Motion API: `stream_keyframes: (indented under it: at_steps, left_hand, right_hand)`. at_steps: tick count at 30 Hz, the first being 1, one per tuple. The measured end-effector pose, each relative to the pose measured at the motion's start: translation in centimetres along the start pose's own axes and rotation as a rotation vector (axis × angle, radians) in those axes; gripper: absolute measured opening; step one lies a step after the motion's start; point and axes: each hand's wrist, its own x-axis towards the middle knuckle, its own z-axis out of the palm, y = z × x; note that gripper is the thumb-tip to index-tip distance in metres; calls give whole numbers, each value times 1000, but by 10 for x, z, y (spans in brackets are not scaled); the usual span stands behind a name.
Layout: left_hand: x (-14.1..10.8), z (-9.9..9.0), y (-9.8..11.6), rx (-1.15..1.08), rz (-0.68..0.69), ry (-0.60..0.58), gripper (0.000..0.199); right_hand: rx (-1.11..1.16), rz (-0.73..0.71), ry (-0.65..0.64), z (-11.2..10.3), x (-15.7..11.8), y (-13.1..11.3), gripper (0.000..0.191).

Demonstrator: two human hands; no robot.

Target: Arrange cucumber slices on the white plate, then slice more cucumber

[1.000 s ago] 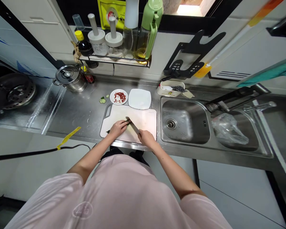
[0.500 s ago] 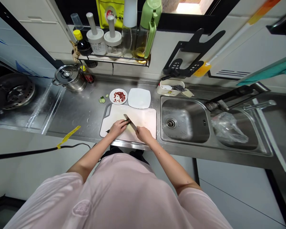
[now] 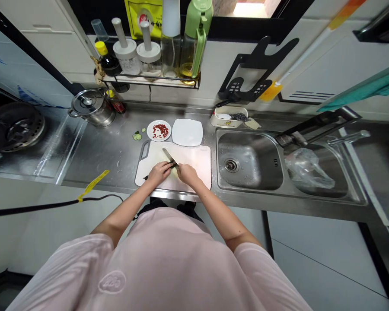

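Note:
My right hand (image 3: 187,175) is wrapped round the handle of a kitchen knife (image 3: 169,155), its blade pointing away and to the left. Under the closed fingers of my left hand (image 3: 158,173) lies a dark green cucumber (image 3: 145,177), mostly hidden by the hand, with one end showing at the left. The blade is right beside my left fingertips. Both hands are over a white cutting board (image 3: 197,157) with a grey handle. Behind it stand a round plate (image 3: 149,135) with chopped red pieces and a square white plate (image 3: 187,132). Several cucumber slices (image 3: 136,136) lie on the counter.
To the right is a steel sink (image 3: 251,160), with a plastic bag (image 3: 307,168) in its second basin. A lidded pot (image 3: 92,108) stands back left, near a stove burner (image 3: 14,127). A rack (image 3: 152,80) above holds bottles and jars.
My right hand and the knife have moved left and slightly away from me, the blade now reaching further past my left fingers. My left hand stays on the cucumber. The view has shifted slightly.

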Motion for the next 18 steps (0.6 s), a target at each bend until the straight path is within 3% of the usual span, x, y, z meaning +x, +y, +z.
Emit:
stream_keyframes:
  at_steps: [6, 14, 18]
  left_hand:
    - [0, 2, -1, 3, 5, -1, 31]
    - [0, 1, -1, -4, -5, 8, 30]
    - [0, 2, -1, -15, -3, 10, 30]
  right_hand:
    - [6, 12, 5, -3, 7, -7, 31]
    - [-8, 40, -47, 9, -24, 14, 27]
    - [-14, 33, -43, 12, -26, 16, 27]
